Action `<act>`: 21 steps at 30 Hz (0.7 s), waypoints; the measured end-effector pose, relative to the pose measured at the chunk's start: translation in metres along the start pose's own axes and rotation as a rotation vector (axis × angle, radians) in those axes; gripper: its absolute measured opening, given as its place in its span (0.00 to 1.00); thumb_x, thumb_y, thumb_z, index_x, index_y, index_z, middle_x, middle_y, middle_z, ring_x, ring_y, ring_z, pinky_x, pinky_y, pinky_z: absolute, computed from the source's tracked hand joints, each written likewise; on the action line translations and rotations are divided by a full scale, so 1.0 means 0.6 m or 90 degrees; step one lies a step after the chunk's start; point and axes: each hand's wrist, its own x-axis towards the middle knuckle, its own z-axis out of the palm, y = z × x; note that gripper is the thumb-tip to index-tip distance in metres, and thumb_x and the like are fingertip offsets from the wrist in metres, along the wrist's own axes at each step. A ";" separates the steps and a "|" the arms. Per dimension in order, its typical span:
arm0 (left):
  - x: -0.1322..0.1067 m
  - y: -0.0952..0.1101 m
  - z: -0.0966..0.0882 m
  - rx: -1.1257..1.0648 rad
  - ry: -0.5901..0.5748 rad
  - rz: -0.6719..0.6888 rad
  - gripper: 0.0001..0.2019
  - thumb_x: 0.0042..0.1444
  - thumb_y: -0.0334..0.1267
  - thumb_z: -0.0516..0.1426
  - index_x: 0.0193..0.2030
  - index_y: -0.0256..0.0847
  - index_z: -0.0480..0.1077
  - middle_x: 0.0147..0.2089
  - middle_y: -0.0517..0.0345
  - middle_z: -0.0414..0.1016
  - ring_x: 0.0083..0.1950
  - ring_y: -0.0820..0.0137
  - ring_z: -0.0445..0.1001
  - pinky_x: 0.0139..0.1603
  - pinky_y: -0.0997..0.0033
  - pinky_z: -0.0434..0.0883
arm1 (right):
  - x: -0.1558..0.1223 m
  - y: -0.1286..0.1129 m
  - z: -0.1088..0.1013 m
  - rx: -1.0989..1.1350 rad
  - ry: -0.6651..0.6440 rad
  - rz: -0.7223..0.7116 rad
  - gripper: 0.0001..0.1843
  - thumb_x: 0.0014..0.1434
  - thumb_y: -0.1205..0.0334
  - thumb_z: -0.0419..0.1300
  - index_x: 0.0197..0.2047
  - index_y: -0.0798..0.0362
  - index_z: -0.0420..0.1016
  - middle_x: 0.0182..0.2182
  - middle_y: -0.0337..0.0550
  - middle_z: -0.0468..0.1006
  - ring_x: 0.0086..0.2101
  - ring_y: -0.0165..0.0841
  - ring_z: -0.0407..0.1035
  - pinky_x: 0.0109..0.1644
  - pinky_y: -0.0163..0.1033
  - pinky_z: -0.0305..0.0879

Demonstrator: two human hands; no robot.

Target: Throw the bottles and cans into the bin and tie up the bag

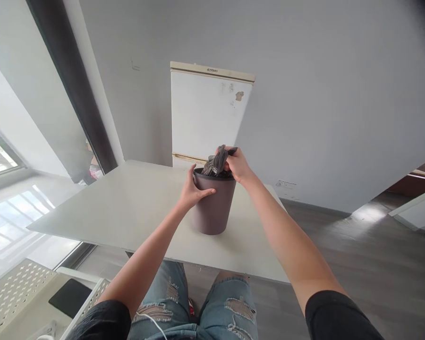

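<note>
A dark mauve waste bin (213,208) stands upright on a white table (127,208). My left hand (193,189) is wrapped round the bin's left side near the rim, fingers curled against the wall. Above the bin's mouth, my right hand (236,164) is closed on a crumpled dark grey plastic bag (216,163). The bag's lower part hangs inside the bin and is hidden there.
A white fridge (207,113) stands against the grey wall behind the table. A white perforated cart (24,293) with a black pad sits at lower left beside my knees. Grey wood floor stretches to the right. Windows are at the left.
</note>
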 end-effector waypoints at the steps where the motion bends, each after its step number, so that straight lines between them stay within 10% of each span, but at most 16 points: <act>1: -0.010 0.001 0.005 -0.002 0.006 -0.005 0.66 0.41 0.60 0.79 0.82 0.53 0.49 0.79 0.38 0.58 0.80 0.36 0.56 0.77 0.41 0.60 | -0.006 -0.003 0.006 0.004 -0.015 0.008 0.13 0.55 0.57 0.71 0.27 0.52 0.74 0.21 0.33 0.64 0.21 0.23 0.51 0.21 0.32 0.46; 11: -0.099 0.000 0.034 0.128 0.029 0.096 0.71 0.41 0.59 0.79 0.83 0.53 0.42 0.83 0.38 0.47 0.83 0.36 0.47 0.79 0.32 0.58 | -0.034 -0.021 0.024 -0.162 0.043 -0.017 0.12 0.56 0.60 0.67 0.25 0.53 0.71 0.21 0.32 0.60 0.23 0.24 0.50 0.25 0.33 0.48; 21: -0.117 -0.019 0.027 0.123 0.064 0.111 0.69 0.44 0.63 0.77 0.83 0.51 0.41 0.85 0.38 0.43 0.85 0.40 0.44 0.82 0.36 0.55 | -0.098 -0.032 0.030 -0.170 0.109 -0.152 0.10 0.57 0.55 0.71 0.29 0.51 0.81 0.29 0.40 0.78 0.34 0.35 0.73 0.38 0.39 0.69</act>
